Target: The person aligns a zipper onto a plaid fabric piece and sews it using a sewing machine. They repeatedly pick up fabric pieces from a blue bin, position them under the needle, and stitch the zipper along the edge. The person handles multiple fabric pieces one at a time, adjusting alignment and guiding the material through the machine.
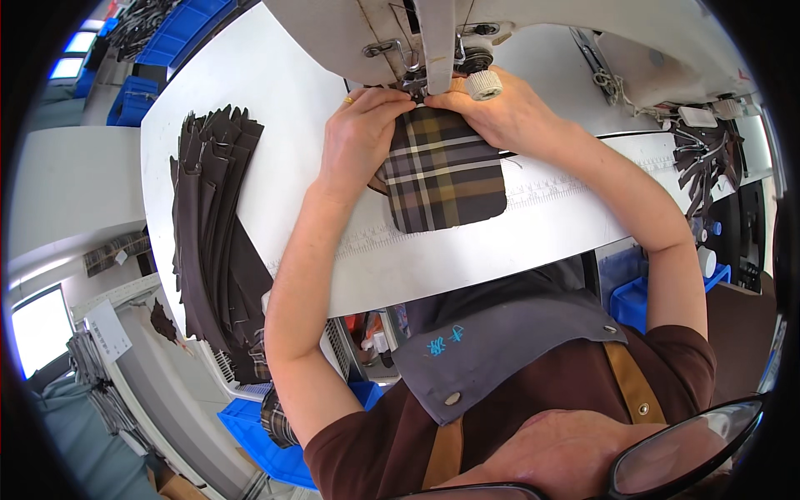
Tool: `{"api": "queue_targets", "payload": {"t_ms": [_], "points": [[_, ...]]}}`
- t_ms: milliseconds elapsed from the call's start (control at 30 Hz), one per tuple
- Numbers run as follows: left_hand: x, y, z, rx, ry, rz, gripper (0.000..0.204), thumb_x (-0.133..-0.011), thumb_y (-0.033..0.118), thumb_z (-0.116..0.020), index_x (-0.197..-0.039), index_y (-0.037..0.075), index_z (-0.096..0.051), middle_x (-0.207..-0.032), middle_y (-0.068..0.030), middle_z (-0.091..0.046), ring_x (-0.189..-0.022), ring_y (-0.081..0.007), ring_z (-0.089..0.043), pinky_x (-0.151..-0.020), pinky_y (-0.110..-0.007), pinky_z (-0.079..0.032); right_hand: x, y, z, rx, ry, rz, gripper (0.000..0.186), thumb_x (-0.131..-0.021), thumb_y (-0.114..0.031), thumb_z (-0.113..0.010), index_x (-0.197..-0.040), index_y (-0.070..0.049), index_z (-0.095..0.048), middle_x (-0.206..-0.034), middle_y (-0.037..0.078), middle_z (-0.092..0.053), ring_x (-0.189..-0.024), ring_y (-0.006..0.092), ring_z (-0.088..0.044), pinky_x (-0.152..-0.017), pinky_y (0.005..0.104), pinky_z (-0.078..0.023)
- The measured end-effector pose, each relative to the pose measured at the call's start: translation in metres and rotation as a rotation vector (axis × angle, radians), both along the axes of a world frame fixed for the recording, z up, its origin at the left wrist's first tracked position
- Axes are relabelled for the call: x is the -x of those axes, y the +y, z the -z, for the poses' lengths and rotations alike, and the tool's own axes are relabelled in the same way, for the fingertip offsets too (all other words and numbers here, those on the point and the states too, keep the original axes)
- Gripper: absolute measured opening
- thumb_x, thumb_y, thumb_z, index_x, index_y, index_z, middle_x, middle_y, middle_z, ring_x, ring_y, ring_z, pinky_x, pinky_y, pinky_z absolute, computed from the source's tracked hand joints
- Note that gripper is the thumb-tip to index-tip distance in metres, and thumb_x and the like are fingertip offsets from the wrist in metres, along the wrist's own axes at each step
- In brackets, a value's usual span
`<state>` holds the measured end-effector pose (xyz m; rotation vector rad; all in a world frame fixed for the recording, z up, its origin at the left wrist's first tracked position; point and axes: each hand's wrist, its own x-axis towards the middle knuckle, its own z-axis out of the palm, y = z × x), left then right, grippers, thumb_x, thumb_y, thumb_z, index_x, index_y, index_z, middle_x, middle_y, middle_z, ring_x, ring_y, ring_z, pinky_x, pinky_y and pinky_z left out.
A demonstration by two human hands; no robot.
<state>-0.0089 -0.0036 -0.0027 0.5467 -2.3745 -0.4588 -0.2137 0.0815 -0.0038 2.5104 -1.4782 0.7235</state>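
Observation:
A plaid fabric piece (444, 171) in dark, cream and olive checks, with rounded near corners, lies on the white sewing table (400, 271). Its far edge is under the presser foot (415, 82) of a sewing machine (438, 42). To the left of the foot, my left hand (357, 137) pinches that edge, fingertips pressed together. My right hand (510, 115) grips the same edge from the right, its fingers partly behind the machine's pale knob (483, 84). Brown material (377, 182) peeks out beneath the plaid piece on its left side.
A thick stack of dark fabric strips (215, 225) hangs over the table's left edge. Across the table runs a printed ruler scale (546, 193). Scissors or snips (590, 58) rest at the back right. Blue bins (279, 442) stand below the table.

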Motion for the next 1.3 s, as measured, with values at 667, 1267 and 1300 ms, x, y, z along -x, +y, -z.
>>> {"api": "queue_targets", "payload": {"t_ms": [667, 1267, 1300], "points": [[0.0004, -0.0014, 0.0000, -0.011, 0.020, 0.015, 0.024, -0.073, -0.009, -0.057, -0.089, 0.004, -0.069, -0.094, -0.0073, -0.067, -0.087, -0.0242, -0.061, -0.077, -0.031, -0.049, 0.0014, -0.0038, -0.0014, 0.007, -0.066, -0.056, 0.028, -0.076, -0.006, -0.059, -0.103, -0.010, -0.063, -0.096, 0.004, -0.064, -0.101, 0.0217, -0.057, -0.083, 0.0343, -0.047], [-0.0004, -0.0036, -0.0003, -0.041, 0.015, 0.018, 0.026, -0.073, -0.008, -0.055, -0.090, 0.005, -0.069, -0.095, -0.0067, -0.067, -0.086, -0.0248, -0.062, -0.079, -0.031, -0.049, 0.0018, -0.0044, 0.0003, -0.032, -0.048, -0.015, 0.026, -0.079, -0.007, -0.057, -0.104, -0.010, -0.063, -0.097, 0.008, -0.064, -0.100, 0.0246, -0.058, -0.082, 0.0350, -0.048], [-0.0016, -0.0033, -0.0001, -0.039, 0.011, 0.021, 0.026, -0.073, -0.008, -0.055, -0.091, 0.005, -0.069, -0.096, -0.0065, -0.067, -0.086, -0.0250, -0.062, -0.079, -0.031, -0.049, 0.0019, -0.0045, -0.0004, -0.051, -0.047, -0.028, 0.026, -0.079, -0.007, -0.058, -0.104, -0.010, -0.063, -0.097, 0.008, -0.064, -0.100, 0.0248, -0.058, -0.082, 0.0350, -0.049]]}}
